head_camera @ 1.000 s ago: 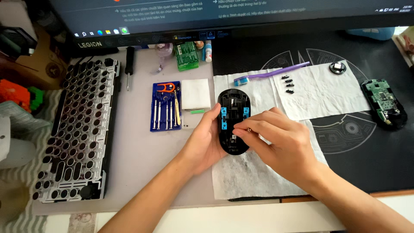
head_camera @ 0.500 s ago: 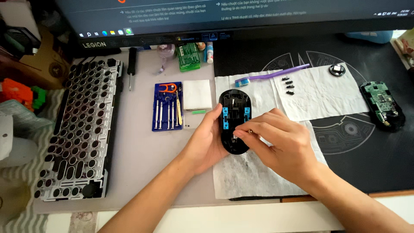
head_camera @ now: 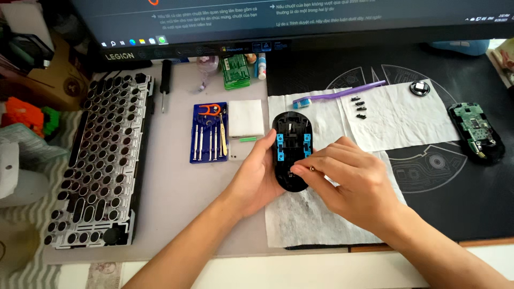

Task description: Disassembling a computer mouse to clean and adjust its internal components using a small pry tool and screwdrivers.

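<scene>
A black computer mouse shell [head_camera: 292,131] with blue inner clips lies open side up on a white paper towel [head_camera: 321,219]. My left hand [head_camera: 256,179] cups its left side and holds it steady. My right hand [head_camera: 350,179] rests over its lower right part, thumb and forefinger pinched on a tiny piece at the shell; what the piece is cannot be made out.
A keyboard frame without keycaps [head_camera: 101,155] lies at left. A blue tool tray [head_camera: 209,131], a white pad [head_camera: 246,118], a purple toothbrush [head_camera: 342,93], small screws [head_camera: 360,106], a mouse base with green circuit board [head_camera: 475,131] and a monitor [head_camera: 267,21] surround the work.
My right hand's fingers have shifted slightly on the lower part of the shell. The left hand still holds the shell in the same place.
</scene>
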